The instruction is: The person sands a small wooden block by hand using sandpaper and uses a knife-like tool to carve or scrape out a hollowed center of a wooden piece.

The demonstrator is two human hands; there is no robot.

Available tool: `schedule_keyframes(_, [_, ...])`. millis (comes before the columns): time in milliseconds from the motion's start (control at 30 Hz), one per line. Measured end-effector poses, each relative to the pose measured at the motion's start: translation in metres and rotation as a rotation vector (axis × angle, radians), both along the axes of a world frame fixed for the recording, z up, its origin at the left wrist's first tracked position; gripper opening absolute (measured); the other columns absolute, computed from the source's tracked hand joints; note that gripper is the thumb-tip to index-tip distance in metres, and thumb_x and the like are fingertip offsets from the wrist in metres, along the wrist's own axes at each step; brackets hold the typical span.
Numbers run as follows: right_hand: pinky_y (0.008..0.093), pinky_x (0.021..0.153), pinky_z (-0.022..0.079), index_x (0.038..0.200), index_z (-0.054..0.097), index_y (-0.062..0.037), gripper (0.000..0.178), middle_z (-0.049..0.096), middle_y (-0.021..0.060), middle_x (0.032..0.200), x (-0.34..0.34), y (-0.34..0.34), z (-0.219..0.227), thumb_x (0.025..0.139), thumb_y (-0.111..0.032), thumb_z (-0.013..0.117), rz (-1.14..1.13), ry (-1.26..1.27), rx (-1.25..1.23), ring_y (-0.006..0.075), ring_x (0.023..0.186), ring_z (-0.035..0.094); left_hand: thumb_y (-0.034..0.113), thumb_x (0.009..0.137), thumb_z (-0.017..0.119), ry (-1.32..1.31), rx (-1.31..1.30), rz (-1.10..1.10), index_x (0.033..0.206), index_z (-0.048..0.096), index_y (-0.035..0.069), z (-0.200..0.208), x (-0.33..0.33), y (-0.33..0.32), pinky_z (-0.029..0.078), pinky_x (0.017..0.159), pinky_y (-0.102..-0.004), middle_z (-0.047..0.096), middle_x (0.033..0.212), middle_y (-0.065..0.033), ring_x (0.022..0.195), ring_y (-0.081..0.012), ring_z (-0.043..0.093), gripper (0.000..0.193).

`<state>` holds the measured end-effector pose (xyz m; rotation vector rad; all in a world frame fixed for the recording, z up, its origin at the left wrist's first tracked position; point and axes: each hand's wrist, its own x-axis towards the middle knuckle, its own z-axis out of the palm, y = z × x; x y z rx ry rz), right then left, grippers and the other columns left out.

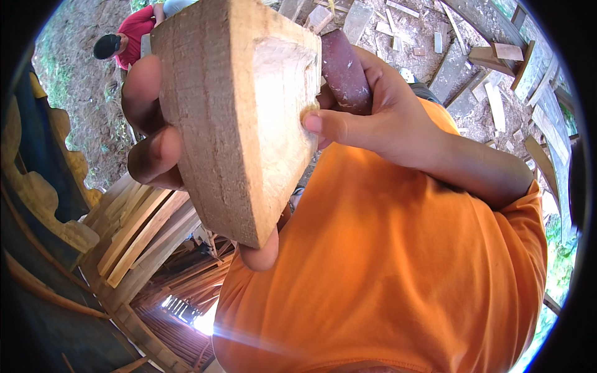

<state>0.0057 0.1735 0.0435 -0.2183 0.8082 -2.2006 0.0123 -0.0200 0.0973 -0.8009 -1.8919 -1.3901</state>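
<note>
Head view: wooden block (205,118) is up high, in front of the orange shirt (385,261), carried in both hands. Pale raw wood, fibrous saw-marked face to the left, tapering to a blunt lower corner; scooped hollow on the right side, smoother and brightly lit. Left hand (155,152) grasps it from behind, fingers wrapped over the left edge, one fingertip under the low end. Right hand (395,118) grips a maroon piece (347,74), curved and pale-flecked, against the right edge; its thumb presses the hollow's rim.

Edges: I read a fairly crisp ridge between the rough face and the hollow. Room beside the left fingers opens onto soil (93,118); wood scraps (398,37) litter the ground upper right. Stacked planks (140,227) sit lower left, well beyond the block. Person in red (137,31) is far off, upper left.

Block's top is cut off by the frame. Left palm and right fingertips are hidden. Can't tell what the maroon piece is. Glare washes out part of the hollow.
</note>
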Motion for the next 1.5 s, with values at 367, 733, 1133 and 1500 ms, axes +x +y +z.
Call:
schedule_keyframes(367, [0.0345,0.085,0.062,0.142,0.047,-0.0033,0.06,0.069,0.0066,0.109,0.004,0.009,-0.005,0.091,-0.01,0.079,0.054,0.008,-0.128,0.0153,0.096,0.07,0.086,0.087,0.036,0.022,-0.074,-0.089,0.151,0.042,0.008,0.009,0.006,-0.002,0.051,0.112,-0.0544,0.036,0.16,-0.025,0.143,-0.0451,0.044,0.1])
schedule_keyframes(733, [0.033,0.084,0.06,0.142,0.046,-0.0046,0.061,0.068,0.0069,0.11,-0.004,0.004,-0.008,0.091,-0.008,0.077,0.063,0.103,0.038,0.0145,0.096,0.069,0.082,0.085,0.041,0.035,-0.197,-0.182,0.147,0.046,0.005,0.015,0.001,-0.016,0.049,0.114,-0.0526,0.035,0.16,-0.0264,0.146,-0.0441,0.041,0.098])
schedule_keyframes(1133, [0.0293,0.079,0.06,0.137,0.053,-0.003,0.048,0.069,0.0063,0.107,-0.005,-0.011,-0.008,0.094,-0.009,0.073,0.026,0.097,0.014,0.0146,0.09,0.071,0.083,0.085,0.04,0.011,-0.107,0.109,0.148,0.044,0.008,0.005,0.004,-0.004,0.05,0.112,-0.051,0.031,0.161,-0.0277,0.145,-0.0442,0.043,0.098])
schedule_keyframes(1500, [0.0266,0.068,0.055,0.132,0.053,-0.0027,0.047,0.069,0.0057,0.097,-0.001,-0.04,-0.023,0.095,-0.018,0.077,0.121,0.043,0.531,0.0139,0.078,0.069,0.047,0.078,0.088,-0.539,0.226,0.078,0.15,0.039,0.001,-0.049,0.061,-0.062,0.037,0.115,-0.042,0.038,0.158,-0.0245,0.147,-0.0297,0.04,0.098])
